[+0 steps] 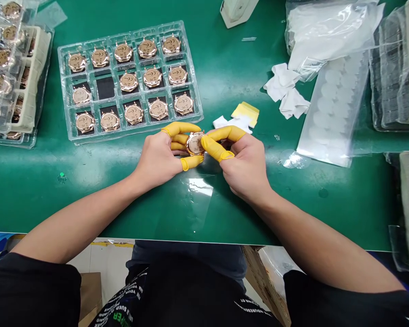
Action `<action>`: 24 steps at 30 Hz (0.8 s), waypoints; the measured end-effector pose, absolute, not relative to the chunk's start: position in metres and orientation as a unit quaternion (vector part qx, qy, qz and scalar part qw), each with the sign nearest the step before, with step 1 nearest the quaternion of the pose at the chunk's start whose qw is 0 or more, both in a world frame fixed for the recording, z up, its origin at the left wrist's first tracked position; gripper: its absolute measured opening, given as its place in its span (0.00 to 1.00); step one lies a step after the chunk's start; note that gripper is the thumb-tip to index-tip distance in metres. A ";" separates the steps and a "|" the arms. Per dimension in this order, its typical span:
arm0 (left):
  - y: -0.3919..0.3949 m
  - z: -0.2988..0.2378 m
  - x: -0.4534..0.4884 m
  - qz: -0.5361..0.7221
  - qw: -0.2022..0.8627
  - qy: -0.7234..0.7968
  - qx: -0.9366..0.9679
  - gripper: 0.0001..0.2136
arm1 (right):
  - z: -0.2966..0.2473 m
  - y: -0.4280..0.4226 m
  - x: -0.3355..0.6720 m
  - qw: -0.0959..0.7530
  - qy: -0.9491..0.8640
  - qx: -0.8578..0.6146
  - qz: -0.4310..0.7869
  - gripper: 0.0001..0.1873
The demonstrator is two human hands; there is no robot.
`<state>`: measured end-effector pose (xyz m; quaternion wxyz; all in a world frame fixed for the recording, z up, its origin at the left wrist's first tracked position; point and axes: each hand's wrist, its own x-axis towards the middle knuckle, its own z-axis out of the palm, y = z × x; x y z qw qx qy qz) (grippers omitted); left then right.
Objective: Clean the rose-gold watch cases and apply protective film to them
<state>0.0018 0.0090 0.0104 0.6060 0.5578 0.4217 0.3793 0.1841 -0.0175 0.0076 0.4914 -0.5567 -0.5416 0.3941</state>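
Note:
Between both hands, above the green table, is a rose-gold watch case (194,143) with its marked back turned up. My left hand (165,154), with yellow finger cots on its fingers, grips the case by its rim. My right hand (240,156), also in yellow cots, pinches the case's right edge with thumb and forefinger. Just beyond lies a clear plastic tray (132,131) of similar watch cases, each on a black pad. One compartment, second from left in the middle row, shows only its black pad (105,87).
Stacked trays of watch cases (30,91) stand at the left. White cloths (286,86) and a yellow pad (247,111) lie right of centre. A sheet of round clear films (330,109), a plastic bag (327,32) and more stacked trays (391,68) occupy the right side.

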 end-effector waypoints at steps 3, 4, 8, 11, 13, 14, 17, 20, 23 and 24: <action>0.009 0.011 0.002 0.382 0.605 0.422 0.557 0.26 | 0.009 -0.017 0.184 0.490 -0.543 -0.553 0.398 0.12; 0.008 0.011 0.002 0.383 0.604 0.422 0.558 0.25 | 0.009 -0.017 0.184 0.492 -0.544 -0.552 0.398 0.13; 0.008 0.011 0.002 0.383 0.601 0.424 0.559 0.26 | 0.007 -0.017 0.184 0.494 -0.548 -0.550 0.392 0.16; 0.008 0.010 0.002 0.381 0.601 0.424 0.560 0.26 | 0.005 -0.017 0.185 0.491 -0.557 -0.551 0.380 0.15; 0.009 0.010 0.002 0.378 0.601 0.423 0.563 0.26 | 0.004 -0.017 0.185 0.487 -0.566 -0.551 0.372 0.14; 0.009 0.010 0.002 0.376 0.602 0.423 0.564 0.26 | 0.004 -0.017 0.186 0.484 -0.571 -0.551 0.368 0.13; 0.010 0.009 0.002 0.374 0.602 0.422 0.565 0.27 | 0.004 -0.019 0.185 0.486 -0.579 -0.546 0.360 0.10; 0.010 0.010 0.002 0.377 0.603 0.422 0.562 0.26 | 0.002 -0.020 0.183 0.487 -0.585 -0.542 0.356 0.10; 0.009 0.012 0.003 0.378 0.604 0.426 0.557 0.26 | 0.000 -0.018 0.184 0.492 -0.591 -0.548 0.331 0.14; 0.009 0.012 0.003 0.379 0.603 0.429 0.555 0.26 | 0.000 -0.015 0.187 0.509 -0.585 -0.549 0.312 0.16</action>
